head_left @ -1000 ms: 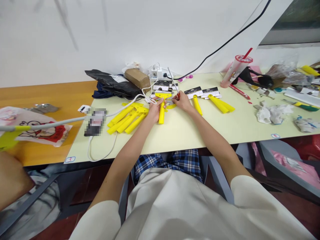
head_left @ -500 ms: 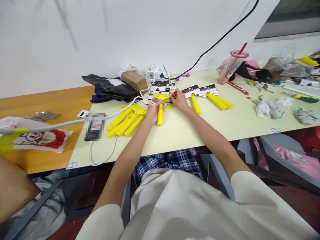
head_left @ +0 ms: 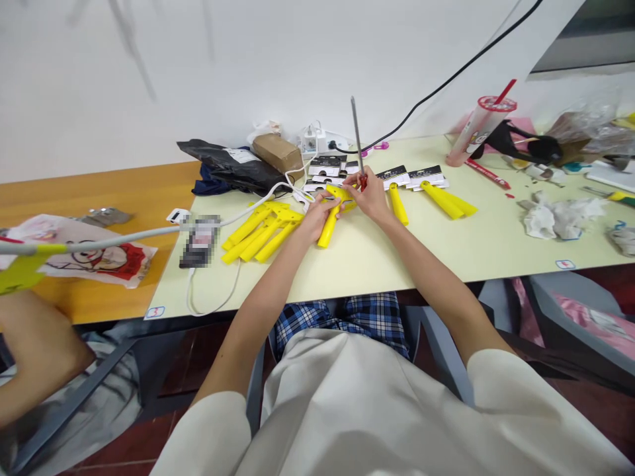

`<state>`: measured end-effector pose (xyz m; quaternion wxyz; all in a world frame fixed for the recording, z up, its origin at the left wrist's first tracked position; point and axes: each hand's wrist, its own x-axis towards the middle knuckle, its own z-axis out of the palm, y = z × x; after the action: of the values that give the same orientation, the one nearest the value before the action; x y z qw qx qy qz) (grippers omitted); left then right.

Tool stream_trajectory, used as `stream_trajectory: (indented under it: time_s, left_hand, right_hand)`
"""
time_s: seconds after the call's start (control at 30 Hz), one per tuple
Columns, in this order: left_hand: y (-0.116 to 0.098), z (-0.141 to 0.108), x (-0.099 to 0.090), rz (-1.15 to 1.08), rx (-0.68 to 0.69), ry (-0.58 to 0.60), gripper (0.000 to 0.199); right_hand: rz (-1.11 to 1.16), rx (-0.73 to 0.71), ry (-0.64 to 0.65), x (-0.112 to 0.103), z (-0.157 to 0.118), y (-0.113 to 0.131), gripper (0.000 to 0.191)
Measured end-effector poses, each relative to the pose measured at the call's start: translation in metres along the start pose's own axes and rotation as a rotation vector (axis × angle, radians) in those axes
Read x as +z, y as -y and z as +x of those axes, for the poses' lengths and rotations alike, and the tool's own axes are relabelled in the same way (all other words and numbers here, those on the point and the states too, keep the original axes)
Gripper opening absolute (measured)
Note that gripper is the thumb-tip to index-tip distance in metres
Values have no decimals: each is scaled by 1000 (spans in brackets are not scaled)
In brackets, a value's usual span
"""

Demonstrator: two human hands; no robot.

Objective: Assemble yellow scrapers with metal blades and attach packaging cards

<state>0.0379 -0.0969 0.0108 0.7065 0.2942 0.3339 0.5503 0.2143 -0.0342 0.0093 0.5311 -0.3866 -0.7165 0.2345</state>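
Note:
My left hand (head_left: 317, 217) is closed around a yellow scraper (head_left: 327, 231), whose handle slants down toward the table's front edge. Closed on a red-handled screwdriver (head_left: 357, 135), my right hand (head_left: 373, 193) keeps the metal shaft pointing up. The right fingertips are at the scraper's head, and whether they pinch a small part there is hidden. Several yellow scraper handles (head_left: 262, 238) lie in a pile left of my left hand. To the right, another yellow scraper (head_left: 398, 206) rests against a black-and-white card (head_left: 393, 176).
More yellow handles (head_left: 444, 200) lie farther right with cards. Behind my hands are a black plastic bag (head_left: 233, 165), a brown box (head_left: 278, 155) and a power strip (head_left: 317, 140). A drink cup (head_left: 479, 132) and crumpled tissue (head_left: 558, 217) stand right. Another person's arm (head_left: 44, 357) shows at left.
The scraper has turned and tilted in my left hand, and its pale blade edge no longer shows. My right hand's screwdriver stands more upright. The whole view has shifted slightly.

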Motion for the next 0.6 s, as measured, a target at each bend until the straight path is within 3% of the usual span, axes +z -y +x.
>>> stream_trajectory:
  time_s: [0.2, 0.47, 0.6]
  left_hand:
    - [1, 2, -2, 46, -15, 32, 50]
    - [-1, -3, 1, 93, -51, 49, 53]
    - [-2, -4, 2, 103, -55, 59, 50]
  right_hand:
    - [-49, 60, 87, -3, -1, 13, 57]
    - [25, 69, 135, -4, -5, 15, 42]
    - [149, 126, 126, -2, -3, 11, 47]
